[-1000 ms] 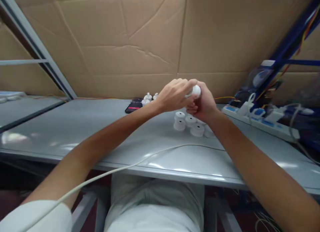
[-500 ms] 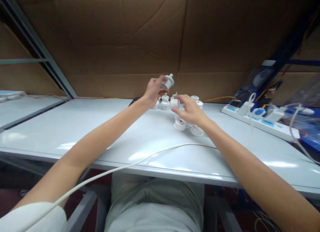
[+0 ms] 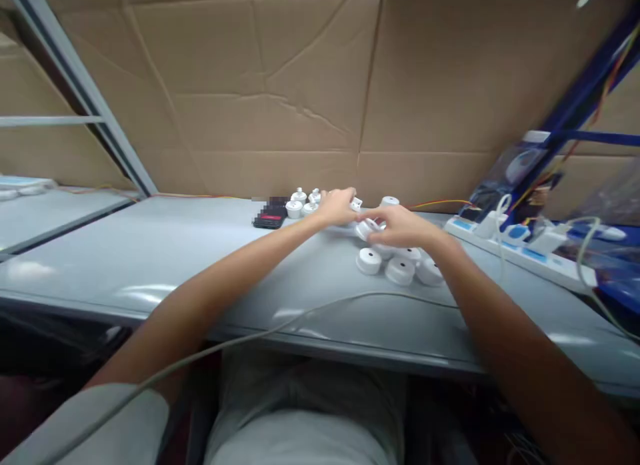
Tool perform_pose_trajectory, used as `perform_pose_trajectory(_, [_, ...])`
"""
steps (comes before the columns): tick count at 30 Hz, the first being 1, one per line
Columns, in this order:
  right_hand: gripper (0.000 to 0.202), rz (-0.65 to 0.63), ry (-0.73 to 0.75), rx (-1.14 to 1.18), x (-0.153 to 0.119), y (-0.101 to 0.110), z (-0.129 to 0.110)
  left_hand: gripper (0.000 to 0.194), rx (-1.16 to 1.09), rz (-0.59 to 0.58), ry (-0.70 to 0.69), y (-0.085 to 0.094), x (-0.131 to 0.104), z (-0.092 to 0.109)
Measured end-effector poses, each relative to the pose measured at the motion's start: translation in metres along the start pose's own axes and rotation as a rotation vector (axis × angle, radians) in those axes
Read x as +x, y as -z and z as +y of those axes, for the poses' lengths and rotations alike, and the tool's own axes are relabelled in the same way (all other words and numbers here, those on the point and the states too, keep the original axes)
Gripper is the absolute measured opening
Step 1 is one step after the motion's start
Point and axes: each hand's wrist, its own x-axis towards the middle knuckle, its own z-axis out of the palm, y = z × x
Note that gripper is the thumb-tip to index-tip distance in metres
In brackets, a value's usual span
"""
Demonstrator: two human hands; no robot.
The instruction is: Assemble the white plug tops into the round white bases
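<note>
Firstly, right hand (image 3: 397, 226): one, above the table (image 3: 125, 251); fingers narrow, pinching a white round piece (image 3: 367, 229), tilted, at nine o'clock of that hand; left hand (image 3: 341, 207): one, back uppermost, just beside the right, towards ten o'clock of it; whether its fingers hold anything cannot be told, the palm being hidden; small white part (image 3: 356, 203): one, at three o'clock of the left hand, partly covered; contact unclear.

Item, nubbed white pieces (image 3: 299, 196): two in sight, upright, at nine to ten o'clock of the left hand; squat white pieces (image 3: 294, 209): two, on the near side of those; black phone (image 3: 271, 217): one, at nine o'clock, just beyond them.

Item, white caps (image 3: 400, 270): a close group at six o'clock of the right hand, several showing dark central holes; power strip (image 3: 520, 248): one, with plugs, towards three o'clock; pale cable (image 3: 295, 320): one, crossing the table's near edge at six to seven o'clock; cardboard (image 3: 260, 71): behind everything, at twelve o'clock.
</note>
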Motion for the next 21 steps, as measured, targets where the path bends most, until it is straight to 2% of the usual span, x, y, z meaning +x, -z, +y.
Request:
perform_pose_trajectory(5, [0.058,0.118,-0.066,-0.051,0.000,-0.001,-0.001,0.049,0.125,0.001,-0.045,-0.007,-0.004,-0.008])
perform_pose_trajectory(10, [0.056,0.017,-0.047,-0.012,0.004,-0.007,0.005,0.059,0.170,-0.025,-0.047,-0.001,-0.008,-0.011])
perform_pose_trajectory(12, [0.054,0.128,-0.063,0.024,0.006,-0.007,0.013,0.054,0.134,0.015,-0.072,0.003,-0.010,-0.007])
perform_pose_trajectory(15, [0.044,0.387,-0.176,-0.029,0.009,-0.007,0.033,0.047,0.080,0.092,-0.204,0.007,-0.015,0.002])
perform_pose_trajectory(17, [0.043,0.408,-0.276,-0.066,0.010,-0.010,0.045,0.039,0.045,0.013,-0.333,0.008,-0.019,0.009])
perform_pose_trajectory(21, [0.044,0.309,-0.352,-0.057,0.009,-0.019,0.059,0.022,-0.031,-0.229,-0.486,0.008,-0.025,0.020])
